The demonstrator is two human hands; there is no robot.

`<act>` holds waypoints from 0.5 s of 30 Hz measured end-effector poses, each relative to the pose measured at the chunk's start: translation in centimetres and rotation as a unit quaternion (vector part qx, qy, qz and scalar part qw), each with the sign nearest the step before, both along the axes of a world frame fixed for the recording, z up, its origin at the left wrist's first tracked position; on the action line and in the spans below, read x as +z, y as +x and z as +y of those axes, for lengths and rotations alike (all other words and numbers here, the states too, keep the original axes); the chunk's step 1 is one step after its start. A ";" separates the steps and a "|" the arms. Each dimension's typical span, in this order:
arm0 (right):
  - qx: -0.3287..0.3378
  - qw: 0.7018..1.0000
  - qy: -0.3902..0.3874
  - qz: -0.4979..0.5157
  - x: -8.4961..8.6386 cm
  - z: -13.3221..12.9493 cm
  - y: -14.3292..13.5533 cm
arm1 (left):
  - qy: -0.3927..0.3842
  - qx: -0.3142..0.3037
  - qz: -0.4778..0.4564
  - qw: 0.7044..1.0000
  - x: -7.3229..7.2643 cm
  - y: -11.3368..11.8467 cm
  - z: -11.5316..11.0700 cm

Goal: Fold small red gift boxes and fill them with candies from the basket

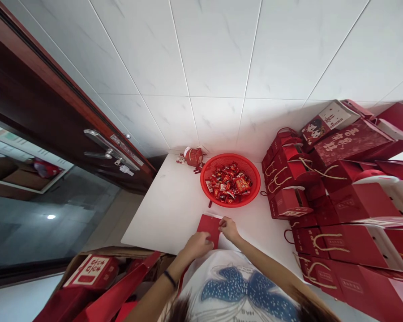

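A red paper gift box (208, 223), which looks flat from above and has a white edge at its far side, lies on the white table (161, 201) close to my body. My left hand (199, 244) is curled over its near left part, fingers closed on it. At its far right edge, my right hand (229, 228) pinches with thumb and fingers. Just beyond stands a red plastic basket (204, 185) holding many red-wrapped candies (229, 181). A small dark red loop (210, 204) lies between the basket and the box.
Stacked red gift boxes (349, 241) with rope handles crowd the right side. A small red container (194, 156) sits near the wall. Below left, a cardboard box (77, 259) holds red packaging. A brown door (70, 120) with keys stands at the left.
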State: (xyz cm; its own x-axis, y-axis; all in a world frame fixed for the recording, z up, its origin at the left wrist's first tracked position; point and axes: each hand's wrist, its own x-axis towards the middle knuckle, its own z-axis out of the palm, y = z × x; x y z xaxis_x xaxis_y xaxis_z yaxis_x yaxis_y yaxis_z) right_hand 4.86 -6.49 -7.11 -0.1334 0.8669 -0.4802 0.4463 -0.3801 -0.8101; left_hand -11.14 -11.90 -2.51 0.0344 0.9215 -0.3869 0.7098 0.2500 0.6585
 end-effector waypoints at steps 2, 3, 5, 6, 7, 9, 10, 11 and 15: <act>-0.003 0.999 0.019 0.026 0.4 -0.2 0.0 | 0.032 0.006 -0.009 0.999 0.8 -1.1 1.2; -0.001 0.999 0.029 0.042 0.8 -0.3 0.0 | 0.066 0.015 -0.009 0.998 1.3 -1.7 1.8; 0.009 0.995 0.061 0.082 1.8 -0.6 0.1 | 0.148 0.041 -0.002 0.988 2.2 -2.6 3.2; 0.013 0.992 0.082 0.099 2.4 -0.8 0.3 | 0.177 0.047 0.000 0.983 2.6 -3.0 3.8; 0.017 0.988 0.105 0.110 3.0 -1.0 0.5 | 0.192 0.046 -0.006 0.980 3.1 -3.2 4.4; 0.015 0.983 0.146 0.107 4.2 -1.2 1.1 | 0.197 0.034 -0.044 0.979 3.9 -3.3 5.4; 0.011 0.983 0.160 0.092 4.8 -1.3 1.5 | 0.199 0.027 -0.071 0.977 4.3 -3.2 5.8; 0.007 0.982 0.172 0.074 5.2 -1.2 1.9 | 0.203 0.026 -0.100 0.974 4.7 -2.9 6.1; 0.000 0.973 0.232 0.004 5.5 -1.0 3.7 | 0.206 0.094 -0.197 0.954 5.2 -1.3 6.7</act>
